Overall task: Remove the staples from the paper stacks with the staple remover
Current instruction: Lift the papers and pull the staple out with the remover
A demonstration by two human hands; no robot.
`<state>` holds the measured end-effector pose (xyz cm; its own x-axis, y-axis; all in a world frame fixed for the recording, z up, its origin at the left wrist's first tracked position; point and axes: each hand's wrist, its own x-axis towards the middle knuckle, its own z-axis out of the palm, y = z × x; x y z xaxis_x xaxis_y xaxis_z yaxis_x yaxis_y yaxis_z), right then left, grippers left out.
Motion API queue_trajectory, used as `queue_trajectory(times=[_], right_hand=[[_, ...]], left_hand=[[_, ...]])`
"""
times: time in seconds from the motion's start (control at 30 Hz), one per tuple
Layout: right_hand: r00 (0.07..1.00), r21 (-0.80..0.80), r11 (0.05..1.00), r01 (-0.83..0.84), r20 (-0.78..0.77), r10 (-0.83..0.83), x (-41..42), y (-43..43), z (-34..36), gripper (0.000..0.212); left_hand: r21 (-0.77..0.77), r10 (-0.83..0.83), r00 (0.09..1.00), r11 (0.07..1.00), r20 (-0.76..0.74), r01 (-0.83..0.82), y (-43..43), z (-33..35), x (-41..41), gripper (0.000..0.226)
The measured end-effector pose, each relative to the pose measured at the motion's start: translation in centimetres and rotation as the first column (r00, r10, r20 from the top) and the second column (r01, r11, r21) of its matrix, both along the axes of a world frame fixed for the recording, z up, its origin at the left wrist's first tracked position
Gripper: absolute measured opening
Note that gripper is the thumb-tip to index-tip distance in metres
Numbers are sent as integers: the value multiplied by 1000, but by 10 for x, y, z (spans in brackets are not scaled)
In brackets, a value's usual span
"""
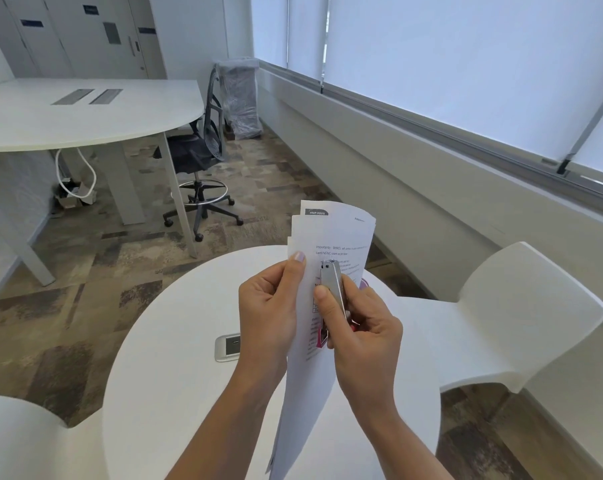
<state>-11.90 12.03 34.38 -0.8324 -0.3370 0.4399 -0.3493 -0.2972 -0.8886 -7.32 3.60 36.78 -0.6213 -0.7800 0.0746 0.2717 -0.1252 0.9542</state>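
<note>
- White paper stack (331,233) is printed with dark text.
- Staple remover (333,289) is seen as silver with pink.
- Bench (175,375) is white.
- Floor (85,306) is patterned brown-grey.

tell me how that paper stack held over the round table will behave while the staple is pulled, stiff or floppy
Probably floppy: the paper stack bows and its sheets fan apart at the top. The left hand pinches only one edge, so it may twist as the staple remover in the right hand pulls.

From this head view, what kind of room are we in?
Most likely an office or meeting room. A round white table with a built-in power outlet, a second desk with a black swivel chair beside it, and roller blinds along the window wall point to that.
</note>
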Motion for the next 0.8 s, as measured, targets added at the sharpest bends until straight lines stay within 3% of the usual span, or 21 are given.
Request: queue_trajectory(times=[0.1, 0.3, 0.8], right_hand=[[992, 40, 997, 73, -105, -68, -2, 2, -4, 14], [958, 64, 982, 180, -239, -160, -8, 5, -6, 23], [931, 198, 959, 204, -341, -128, -7, 15, -1, 30]], left_hand=[[26, -6, 1000, 1000, 7, 6, 1, 0, 0, 29], [34, -19, 1000, 999, 13, 19, 6, 1, 0, 26], [-142, 61, 997, 988, -50, -67, 11, -11, -2, 24]])
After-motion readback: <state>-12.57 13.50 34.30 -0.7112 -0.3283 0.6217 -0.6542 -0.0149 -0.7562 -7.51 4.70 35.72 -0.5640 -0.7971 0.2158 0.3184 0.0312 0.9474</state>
